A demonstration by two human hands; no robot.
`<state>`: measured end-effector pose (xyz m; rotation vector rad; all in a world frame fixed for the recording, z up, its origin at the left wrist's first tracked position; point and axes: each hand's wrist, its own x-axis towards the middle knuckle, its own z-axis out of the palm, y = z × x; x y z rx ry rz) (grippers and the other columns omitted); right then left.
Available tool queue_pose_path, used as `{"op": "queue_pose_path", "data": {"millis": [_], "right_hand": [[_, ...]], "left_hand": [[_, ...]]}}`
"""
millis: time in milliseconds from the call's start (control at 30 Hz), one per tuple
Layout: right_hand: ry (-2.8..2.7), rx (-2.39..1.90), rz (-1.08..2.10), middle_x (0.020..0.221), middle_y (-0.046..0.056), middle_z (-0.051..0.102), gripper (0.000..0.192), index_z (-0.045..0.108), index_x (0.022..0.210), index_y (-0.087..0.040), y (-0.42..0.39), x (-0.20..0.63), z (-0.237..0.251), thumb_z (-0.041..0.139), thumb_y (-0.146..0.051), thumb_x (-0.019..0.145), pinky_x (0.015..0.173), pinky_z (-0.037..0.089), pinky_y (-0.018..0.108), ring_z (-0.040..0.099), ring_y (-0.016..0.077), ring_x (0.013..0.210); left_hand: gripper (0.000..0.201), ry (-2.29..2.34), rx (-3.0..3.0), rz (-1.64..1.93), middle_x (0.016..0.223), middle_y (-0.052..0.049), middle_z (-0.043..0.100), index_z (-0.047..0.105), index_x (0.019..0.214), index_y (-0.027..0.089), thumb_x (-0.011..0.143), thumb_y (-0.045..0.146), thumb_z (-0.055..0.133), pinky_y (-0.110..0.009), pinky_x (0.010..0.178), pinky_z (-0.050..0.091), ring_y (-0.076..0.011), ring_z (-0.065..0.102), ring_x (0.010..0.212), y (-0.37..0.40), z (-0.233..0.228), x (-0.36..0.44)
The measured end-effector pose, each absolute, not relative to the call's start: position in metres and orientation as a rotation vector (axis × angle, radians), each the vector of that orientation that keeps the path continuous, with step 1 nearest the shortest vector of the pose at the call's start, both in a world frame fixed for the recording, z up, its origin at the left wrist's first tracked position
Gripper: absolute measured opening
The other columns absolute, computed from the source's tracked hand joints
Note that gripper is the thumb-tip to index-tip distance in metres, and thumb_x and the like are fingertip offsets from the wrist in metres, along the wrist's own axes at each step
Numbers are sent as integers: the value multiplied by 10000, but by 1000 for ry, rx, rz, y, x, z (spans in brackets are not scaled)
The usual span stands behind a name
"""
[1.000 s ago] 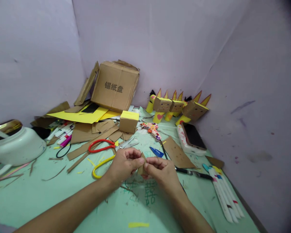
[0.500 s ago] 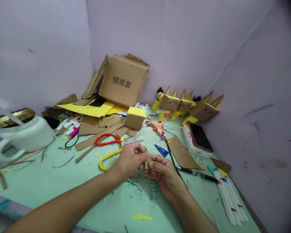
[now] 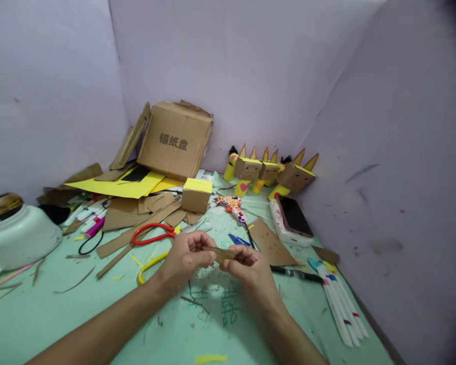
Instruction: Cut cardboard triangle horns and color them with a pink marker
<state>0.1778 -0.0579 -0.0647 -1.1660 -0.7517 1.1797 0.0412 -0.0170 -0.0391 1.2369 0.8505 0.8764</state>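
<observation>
hands: left hand [image 3: 184, 258] and right hand [image 3: 251, 268] pinch a small cardboard strip [image 3: 219, 252] between fingertips, above the green mat [image 3: 99, 309].
writing: cardboard box [image 3: 175, 139] at the back reads "锡纸盘".
nearby: red scissors [image 3: 152, 234] just left.

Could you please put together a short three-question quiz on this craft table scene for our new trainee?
1. True or false: the left hand and right hand both pinch one small cardboard strip.
2. What colour are the scissors' handles?
A. blue
B. red
C. green
3. What lies face up on the white case near the right wall?

Key:
1. True.
2. B.
3. A phone.
</observation>
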Motion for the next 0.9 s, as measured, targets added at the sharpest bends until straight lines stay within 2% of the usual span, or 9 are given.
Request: {"op": "queue_pose_path", "data": {"millis": [133, 233, 400, 533, 633, 767, 900], "right_hand": [[-811, -1187, 1199, 462, -40, 603, 135, 653, 561, -145, -56, 183, -67, 718, -99, 452, 467, 367, 192, 487, 85, 445], [-745, -1121, 1228, 523, -35, 628, 136, 659, 592, -150, -58, 179, -69, 728, -113, 480, 513, 409, 204, 522, 96, 495], [-643, -957, 1226, 615, -17, 667, 98, 695, 685, -168, -60, 169, -70, 732, -200, 599, 604, 470, 231, 570, 107, 577], [-593, -940, 1156, 657, -1, 700, 121, 712, 718, -176, -62, 162, -68, 737, -231, 613, 623, 501, 263, 611, 131, 603], [-675, -919, 1127, 716, 9, 721, 144, 721, 781, -184, -63, 162, -69, 719, -206, 638, 659, 504, 264, 632, 145, 659], [-843, -909, 1073, 840, 17, 734, 273, 723, 888, -216, -63, 161, -67, 683, -119, 636, 713, 494, 256, 645, 161, 769], [-884, -1023, 961, 787, 30, 724, 269, 736, 878, -204, -64, 157, -61, 664, -123, 632, 667, 505, 280, 644, 179, 710]], "left_hand": [[107, 853, 1291, 796, 470, 41, 512, 581, 563, 119, 474, 135, 639, -184, 438, 305, -66, 418, 445, -11, -34, 39], [90, 887, 1279, 852, 482, 48, 509, 564, 562, 132, 502, 163, 623, -182, 445, 307, -64, 411, 456, -15, -37, 42], [159, 927, 1082, 996, 542, 20, 573, 566, 620, 141, 529, 223, 667, -203, 504, 375, -100, 493, 523, -25, -48, 50], [162, 877, 930, 1051, 570, 3, 612, 581, 636, 138, 543, 213, 690, -212, 554, 423, -117, 546, 557, -30, -55, 55], [171, 857, 769, 1058, 572, 8, 614, 594, 646, 130, 524, 173, 706, -189, 563, 436, -99, 552, 548, -30, -56, 56], [149, 808, 647, 981, 607, -11, 621, 611, 681, 117, 552, 145, 679, -184, 547, 454, -95, 561, 545, -26, -55, 53], [165, 759, 483, 915, 698, -53, 657, 637, 747, 106, 596, 42, 616, -214, 589, 497, -119, 601, 601, -24, -54, 52]]}}
